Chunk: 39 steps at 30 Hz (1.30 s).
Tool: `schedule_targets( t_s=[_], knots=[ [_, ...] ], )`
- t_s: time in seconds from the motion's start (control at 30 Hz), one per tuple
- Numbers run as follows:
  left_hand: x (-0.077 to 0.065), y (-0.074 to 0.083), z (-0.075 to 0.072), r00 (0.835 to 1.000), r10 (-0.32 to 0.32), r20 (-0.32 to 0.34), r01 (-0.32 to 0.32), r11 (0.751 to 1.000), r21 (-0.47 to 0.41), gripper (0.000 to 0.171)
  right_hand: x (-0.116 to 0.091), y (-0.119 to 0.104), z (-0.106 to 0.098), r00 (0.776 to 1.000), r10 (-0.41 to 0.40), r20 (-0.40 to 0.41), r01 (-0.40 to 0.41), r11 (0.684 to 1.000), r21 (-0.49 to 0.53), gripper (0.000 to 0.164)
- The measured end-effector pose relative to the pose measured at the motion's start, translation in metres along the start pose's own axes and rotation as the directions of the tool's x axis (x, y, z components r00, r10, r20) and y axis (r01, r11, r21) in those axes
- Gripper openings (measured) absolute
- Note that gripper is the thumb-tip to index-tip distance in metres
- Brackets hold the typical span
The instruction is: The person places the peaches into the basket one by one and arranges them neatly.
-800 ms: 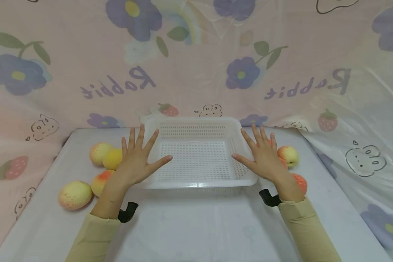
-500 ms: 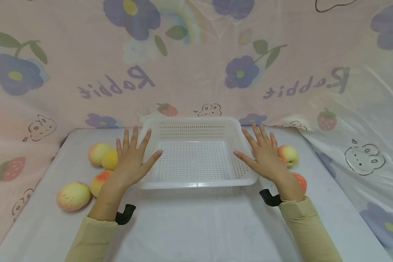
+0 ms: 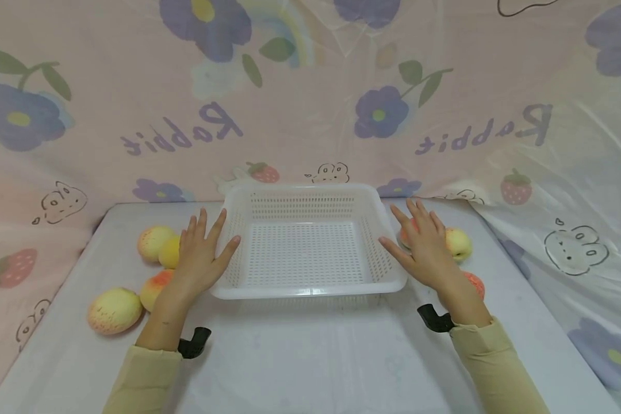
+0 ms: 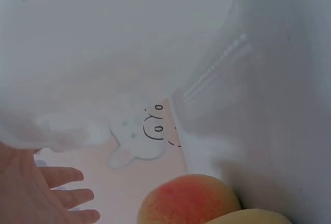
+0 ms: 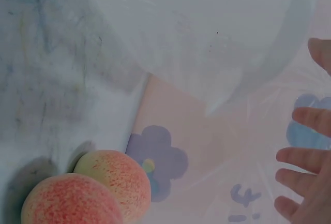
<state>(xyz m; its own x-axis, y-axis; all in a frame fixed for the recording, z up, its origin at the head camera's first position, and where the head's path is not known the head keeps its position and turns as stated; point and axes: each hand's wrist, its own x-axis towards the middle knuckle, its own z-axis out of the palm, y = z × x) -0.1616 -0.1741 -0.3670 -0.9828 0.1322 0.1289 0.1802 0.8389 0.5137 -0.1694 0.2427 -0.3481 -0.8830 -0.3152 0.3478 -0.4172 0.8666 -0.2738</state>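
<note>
A white plastic basket (image 3: 310, 290) with slotted walls stands in the middle of the table, nothing inside it. My left hand (image 3: 199, 259) hovers at its left side, fingers straight, thumb tip overlapping the rim in the head view. On the other side my right hand (image 3: 426, 259) is held with fingers extended, its thumb over the right rim. Neither hand grips anything. Beyond the left hand lie peaches (image 3: 115, 310) and a yellow round fruit (image 3: 169, 252), partly hidden. Partly covered by the right hand and wrist are a yellow-red peach (image 3: 457, 244) and a reddish peach (image 3: 475, 284).
A white cover lies over the table (image 3: 310, 356). Behind it hangs a pink curtain (image 3: 300, 115) printed with flowers and rabbits, which also comes down along both sides. Black curved pieces (image 3: 194, 343) stick out at both wrists.
My left hand has moved left, from over the basket to its left rim, with its fingers closer together. The right hand has shifted slightly right, uncovering a red fruit. The basket stays put.
</note>
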Motion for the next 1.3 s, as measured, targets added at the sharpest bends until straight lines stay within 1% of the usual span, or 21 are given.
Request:
schedule_targets(
  t_s=[0.3,0.47,0.63,0.77,0.83,0.9,0.97,1.03,1.1,1.2,1.3],
  knots=[
    [0.002,-0.003,-0.003,0.998,-0.016,0.066,0.021,0.997,-0.069,0.074,-0.009,0.003,-0.003,0.999,0.031,0.025,-0.031,0.999,0.020,0.066],
    [0.003,-0.005,-0.003,0.996,-0.025,0.088,0.035,0.993,-0.114,0.075,-0.012,0.006,0.000,0.998,0.051,0.037,-0.052,0.998,0.021,0.065],
    [0.004,-0.008,-0.002,0.995,-0.029,0.094,0.041,0.990,-0.134,0.075,-0.015,0.009,0.003,0.998,0.055,0.037,-0.055,0.998,0.003,0.062],
    [0.005,-0.011,-0.001,0.997,-0.015,0.078,0.027,0.988,-0.150,0.072,-0.018,0.010,0.004,0.998,0.061,0.020,-0.061,0.998,-0.003,0.060],
    [0.006,-0.012,0.000,0.997,-0.005,0.076,0.018,0.985,-0.170,0.070,-0.019,0.012,0.005,0.998,0.066,0.009,-0.066,0.998,0.003,0.059],
    [0.006,-0.013,0.001,0.996,-0.010,0.087,0.028,0.978,-0.205,0.068,-0.022,0.014,0.007,0.997,0.073,0.002,-0.073,0.997,0.014,0.058],
    [0.006,-0.015,0.002,0.994,-0.028,0.107,0.054,0.968,-0.247,0.066,-0.024,0.016,0.009,0.997,0.075,-0.011,-0.075,0.997,0.025,0.056],
    [0.006,-0.015,0.002,0.989,-0.065,0.134,0.101,0.953,-0.285,0.065,-0.027,0.018,0.010,0.996,0.084,-0.027,-0.083,0.996,0.039,0.054],
    [0.006,-0.015,0.002,0.982,-0.110,0.155,0.156,0.933,-0.325,0.063,-0.029,0.020,0.010,0.994,0.103,-0.035,-0.101,0.993,0.058,0.053],
    [0.006,-0.015,0.002,0.970,-0.181,0.165,0.234,0.884,-0.405,0.058,-0.031,0.023,0.009,0.990,0.137,-0.038,-0.133,0.988,0.080,0.053],
    [0.007,-0.015,0.001,0.963,-0.218,0.156,0.267,0.841,-0.470,0.056,-0.032,0.025,0.006,0.985,0.167,-0.034,-0.162,0.981,0.109,0.055]
  ],
)
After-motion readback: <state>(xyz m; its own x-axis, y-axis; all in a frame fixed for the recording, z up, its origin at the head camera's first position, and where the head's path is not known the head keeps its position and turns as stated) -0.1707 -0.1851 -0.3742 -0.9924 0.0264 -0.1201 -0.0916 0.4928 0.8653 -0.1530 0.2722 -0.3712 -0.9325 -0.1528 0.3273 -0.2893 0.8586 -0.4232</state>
